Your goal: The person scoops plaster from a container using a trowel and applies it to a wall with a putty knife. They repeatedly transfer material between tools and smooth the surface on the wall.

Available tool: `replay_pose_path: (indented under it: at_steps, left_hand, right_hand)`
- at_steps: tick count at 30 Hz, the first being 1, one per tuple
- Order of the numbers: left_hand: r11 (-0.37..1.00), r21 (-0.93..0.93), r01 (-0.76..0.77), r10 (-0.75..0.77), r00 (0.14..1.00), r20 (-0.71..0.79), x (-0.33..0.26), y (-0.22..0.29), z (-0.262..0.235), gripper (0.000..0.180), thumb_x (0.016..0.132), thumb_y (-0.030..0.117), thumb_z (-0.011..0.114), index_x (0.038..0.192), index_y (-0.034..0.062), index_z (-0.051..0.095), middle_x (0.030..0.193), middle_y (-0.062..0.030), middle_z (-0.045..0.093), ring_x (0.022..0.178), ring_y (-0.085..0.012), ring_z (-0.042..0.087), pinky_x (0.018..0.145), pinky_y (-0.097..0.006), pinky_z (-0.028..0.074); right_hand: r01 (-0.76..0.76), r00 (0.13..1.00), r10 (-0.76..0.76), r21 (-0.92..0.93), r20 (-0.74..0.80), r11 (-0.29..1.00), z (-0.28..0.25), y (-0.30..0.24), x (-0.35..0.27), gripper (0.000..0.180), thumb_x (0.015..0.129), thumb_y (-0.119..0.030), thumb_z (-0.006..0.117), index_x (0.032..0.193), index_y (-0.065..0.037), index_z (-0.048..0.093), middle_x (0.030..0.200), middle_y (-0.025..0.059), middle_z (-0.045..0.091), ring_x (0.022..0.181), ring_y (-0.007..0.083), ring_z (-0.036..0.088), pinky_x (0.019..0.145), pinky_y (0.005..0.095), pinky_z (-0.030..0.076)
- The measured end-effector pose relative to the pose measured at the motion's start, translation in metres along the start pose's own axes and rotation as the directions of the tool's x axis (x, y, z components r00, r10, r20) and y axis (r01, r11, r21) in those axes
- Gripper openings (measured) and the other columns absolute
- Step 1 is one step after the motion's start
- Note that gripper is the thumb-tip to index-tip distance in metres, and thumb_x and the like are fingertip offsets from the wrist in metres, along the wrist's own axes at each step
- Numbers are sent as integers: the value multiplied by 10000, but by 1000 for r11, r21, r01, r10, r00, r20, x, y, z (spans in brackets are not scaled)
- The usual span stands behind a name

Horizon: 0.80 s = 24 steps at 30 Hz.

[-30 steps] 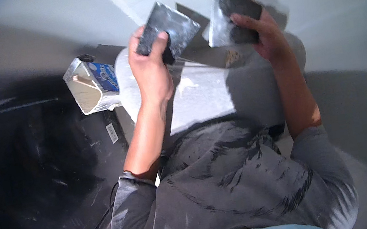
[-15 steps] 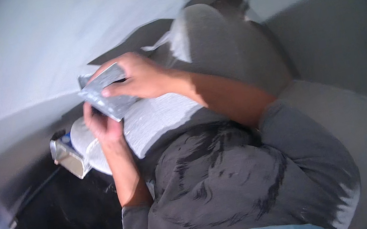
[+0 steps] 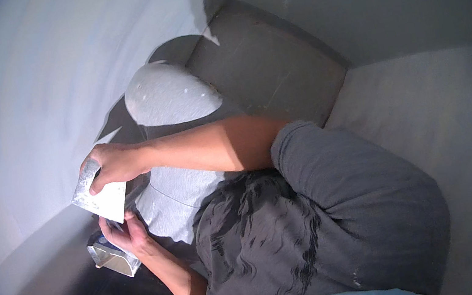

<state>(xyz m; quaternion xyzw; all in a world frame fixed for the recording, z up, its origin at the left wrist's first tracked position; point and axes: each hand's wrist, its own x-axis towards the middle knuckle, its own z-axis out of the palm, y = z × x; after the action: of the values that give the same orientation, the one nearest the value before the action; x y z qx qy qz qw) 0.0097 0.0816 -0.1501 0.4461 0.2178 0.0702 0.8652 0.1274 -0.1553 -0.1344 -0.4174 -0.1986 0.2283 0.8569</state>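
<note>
Pale walls [image 3: 46, 116] rise around a dark gray floor [image 3: 273, 67] at the far side. Right hand [image 3: 118, 163] is clamped on a flat blade [image 3: 110, 199], off to the left, just past the left hand [image 3: 131, 233]; can't tell if that one's gripping anything. Cut-open carton [image 3: 104, 252] is right beside it. Blade looks smudged, not clean; how much is done or left doesn't show.

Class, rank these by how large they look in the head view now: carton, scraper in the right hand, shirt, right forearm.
1. Shirt
2. Right forearm
Smaller, left unranked: scraper and carton. They look close in size, and both are partly hidden.
</note>
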Motion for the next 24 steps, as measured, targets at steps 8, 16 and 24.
replay_pose_path:
  at_steps: [8, 16, 24]
  left_hand:
    - [996, -80, -28, 33, 998, 61, -23, 21, 27, 254, 1006, 127, 556, 1193, -41, 590, 1126, -163, 668, 962, -217, 660, 696, -347, 586]
    - [872, 210, -443, 458, 889, -26, -43, 5, 132, 447, 973, 156, 664, 1355, -26, 522, 1312, -140, 617, 1211, -245, 602, 1045, -403, 484]
    - [875, 253, -413, 439, 896, -58, -51, -27, 135, 374, 950, 56, 677, 1290, -53, 565, 1230, -141, 657, 1121, -212, 642, 1005, -360, 492]
  right_hand:
    - [-72, 997, 58, 280, 59, 957, -2, -1, 2, 402, 791, -97, 792, 1151, 30, 664, 1061, 133, 703, 989, 199, 667, 883, 320, 532]
    - [86, 996, -85, -5, 36, 996, -4, -29, -8, 379, 882, -103, 718, 1246, -1, 689, 1150, 126, 731, 1035, 152, 680, 929, 300, 543]
    - [82, 997, -83, -245, 9, 966, -7, -31, -15, 395, 871, -84, 689, 1252, 18, 678, 1094, 131, 750, 964, 154, 705, 879, 304, 554]
